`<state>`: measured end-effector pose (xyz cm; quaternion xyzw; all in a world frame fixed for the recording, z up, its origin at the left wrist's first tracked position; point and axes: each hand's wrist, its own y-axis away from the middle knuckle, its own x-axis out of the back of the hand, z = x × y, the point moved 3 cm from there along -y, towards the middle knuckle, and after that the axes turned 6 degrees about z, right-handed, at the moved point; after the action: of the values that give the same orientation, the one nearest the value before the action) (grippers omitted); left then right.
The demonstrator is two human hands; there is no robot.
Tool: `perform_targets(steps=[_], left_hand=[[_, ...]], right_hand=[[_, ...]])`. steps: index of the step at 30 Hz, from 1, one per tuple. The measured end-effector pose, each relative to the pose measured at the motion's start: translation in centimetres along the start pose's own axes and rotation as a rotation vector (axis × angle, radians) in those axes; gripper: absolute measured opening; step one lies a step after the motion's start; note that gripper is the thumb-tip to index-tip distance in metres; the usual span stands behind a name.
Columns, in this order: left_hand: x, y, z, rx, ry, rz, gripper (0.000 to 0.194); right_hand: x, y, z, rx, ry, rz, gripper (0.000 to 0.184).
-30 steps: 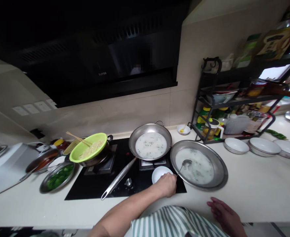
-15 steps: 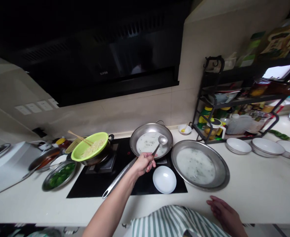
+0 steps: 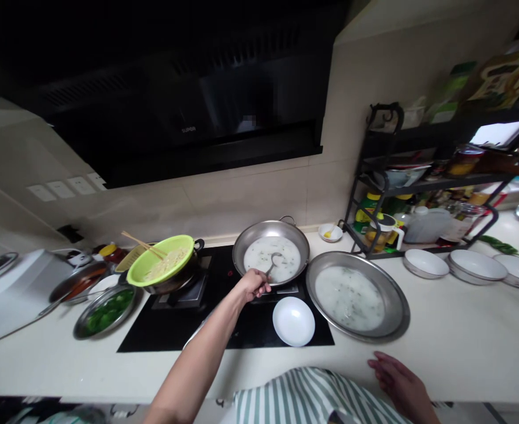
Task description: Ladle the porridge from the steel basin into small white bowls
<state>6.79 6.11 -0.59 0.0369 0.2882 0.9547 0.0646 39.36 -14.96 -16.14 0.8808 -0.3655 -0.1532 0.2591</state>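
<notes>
White counter, black hob (image 3: 175, 330). Left hand (image 3: 254, 284) grips ladle (image 3: 273, 262), bowl dipped in white soup inside pan (image 3: 253, 235) on the burner. Right hand (image 3: 396, 383) rests spread at counter edge. Advice: fill level, lift slowly, avoid drips toward small white bowl (image 3: 293, 321).

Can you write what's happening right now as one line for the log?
left hand: holds ladle dipped in pan | right hand: resting on counter, open
</notes>
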Motion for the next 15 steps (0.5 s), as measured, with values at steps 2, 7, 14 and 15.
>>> perform_targets(steps=[2,7,14,15], left_hand=[[0.1,0.1,0.2,0.023,0.038,-0.025,0.009],[0.8,0.9,0.6,0.183,0.282,-0.139,0.008],[1.3,2.2,0.7,0.256,0.449,-0.15,0.018],[1.3,2.2,0.7,0.255,0.453,-0.146,0.019]], right_hand=[[0.1,0.1,0.0,0.001,-0.002,0.012,0.04],[0.2,0.0,0.4,-0.01,-0.013,0.004,0.039],[0.1,-0.6,1.0,-0.036,-0.032,-0.014,0.041],[0.1,-0.7,0.9,-0.033,-0.026,-0.015,0.041]])
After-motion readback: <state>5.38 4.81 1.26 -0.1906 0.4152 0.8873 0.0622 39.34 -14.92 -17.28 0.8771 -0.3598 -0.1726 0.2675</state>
